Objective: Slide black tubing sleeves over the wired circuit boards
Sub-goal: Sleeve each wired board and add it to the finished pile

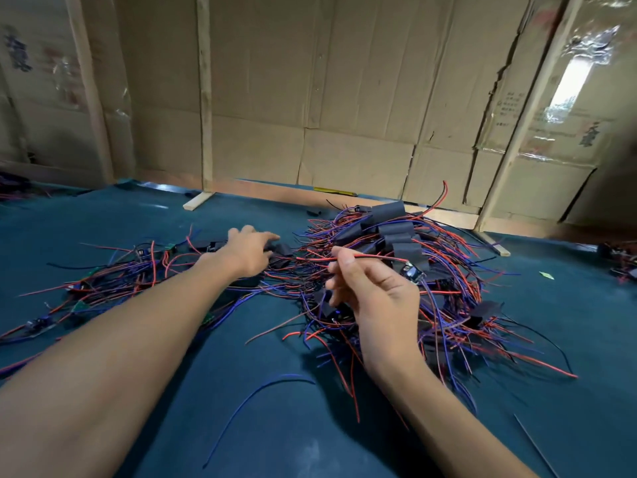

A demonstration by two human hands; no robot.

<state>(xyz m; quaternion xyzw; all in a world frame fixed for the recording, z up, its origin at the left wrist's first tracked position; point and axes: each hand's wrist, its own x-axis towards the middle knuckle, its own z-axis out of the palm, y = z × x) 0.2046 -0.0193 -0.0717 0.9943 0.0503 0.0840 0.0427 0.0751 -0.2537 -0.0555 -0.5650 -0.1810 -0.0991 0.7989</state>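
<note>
Dark teal sheeting covers the table [262, 426], and nearest the person a single loose blue wire [255, 405] curves across it between the two forearms. The right hand [375, 291] is raised above the table with its fingers curled, pinching a red wire [375, 258] between thumb and forefinger; the wire runs level to the right, to a small circuit board [412, 272] hanging just beside the knuckles, bare of any sleeve. Beneath and beyond that hand spreads a thick tangle of red and blue wires [448, 305], with flat black tubing sleeves scattered through it.

The left hand [250, 251] reaches farther out, well apart from the right, palm down. Its fingertips are at a short black tubing sleeve [283, 249] lying on the sheeting, though whether they actually grip it cannot be told. Left of that arm lies a second, looser spread of wired boards [113, 274], without sleeves as far as can be seen.

At the far side of the right-hand tangle, several sleeved boards [396, 229] are stacked, their black tubing overlapping. Behind the table stands a wall of flattened cardboard [344, 98] braced by pale wooden strips [205, 98].
</note>
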